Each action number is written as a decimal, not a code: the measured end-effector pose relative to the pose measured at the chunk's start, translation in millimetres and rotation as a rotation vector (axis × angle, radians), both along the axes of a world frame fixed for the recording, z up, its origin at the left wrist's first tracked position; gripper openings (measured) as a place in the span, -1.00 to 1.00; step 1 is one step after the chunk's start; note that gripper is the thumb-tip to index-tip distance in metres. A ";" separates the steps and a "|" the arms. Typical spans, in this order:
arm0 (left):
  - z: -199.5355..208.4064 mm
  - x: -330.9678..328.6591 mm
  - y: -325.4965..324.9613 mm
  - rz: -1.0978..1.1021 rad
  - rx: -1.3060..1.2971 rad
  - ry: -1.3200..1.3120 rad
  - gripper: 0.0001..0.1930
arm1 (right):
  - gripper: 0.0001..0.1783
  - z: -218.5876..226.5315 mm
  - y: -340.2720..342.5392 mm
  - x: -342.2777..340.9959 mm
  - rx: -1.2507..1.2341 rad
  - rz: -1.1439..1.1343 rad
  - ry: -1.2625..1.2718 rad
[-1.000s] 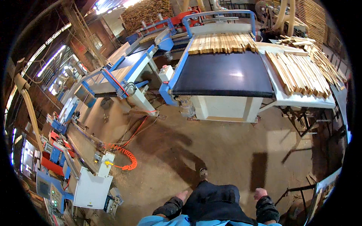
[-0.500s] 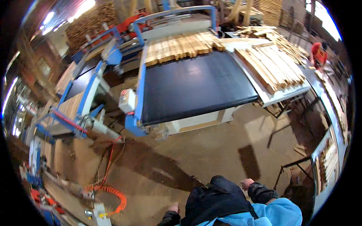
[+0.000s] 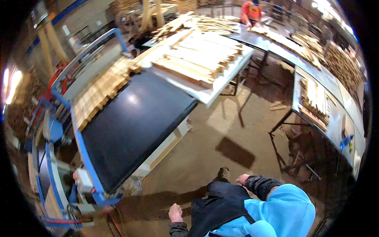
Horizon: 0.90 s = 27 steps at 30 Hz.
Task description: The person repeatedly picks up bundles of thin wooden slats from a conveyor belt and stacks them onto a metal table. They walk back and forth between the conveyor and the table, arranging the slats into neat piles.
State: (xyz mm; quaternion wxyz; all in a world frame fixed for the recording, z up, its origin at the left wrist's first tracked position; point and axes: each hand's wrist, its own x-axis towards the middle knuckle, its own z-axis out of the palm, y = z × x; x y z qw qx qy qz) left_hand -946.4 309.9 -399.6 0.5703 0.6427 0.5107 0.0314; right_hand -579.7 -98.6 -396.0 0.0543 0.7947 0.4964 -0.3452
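My left hand hangs low in front of me, fingers curled in, with nothing visible in it. My right hand is out beside my dark apron, its fingers also curled and no object showing. Neither hand touches anything around. Nearest ahead on the left is a wide black conveyor belt in a blue frame. Across its far end lies a row of wooden strips. A white table beside the belt bears a stack of pale wooden strips.
A metal table with a smaller stack of wood strips stands to the right. Brown floor lies between. At the far bench, a person in red bends over wood. A control box sits at the belt's left corner.
My view has turned to the right; the belt now lies further left and the right-hand table shows more. My left hand has come up more fully into view. One shoe now shows ahead.
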 end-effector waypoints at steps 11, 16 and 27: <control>201.4 348.2 -27.6 0.051 -0.149 -0.622 -0.56 | -0.74 -58.2 -110.7 92.1 -0.079 -0.485 0.127; 267.0 485.0 -26.9 0.041 0.007 -0.772 -0.55 | -0.89 -98.1 -173.3 131.4 0.162 -0.343 -0.150; 303.7 739.2 71.1 -0.291 0.417 -0.706 -0.32 | -0.66 -33.0 -133.3 195.9 0.018 -1.284 0.467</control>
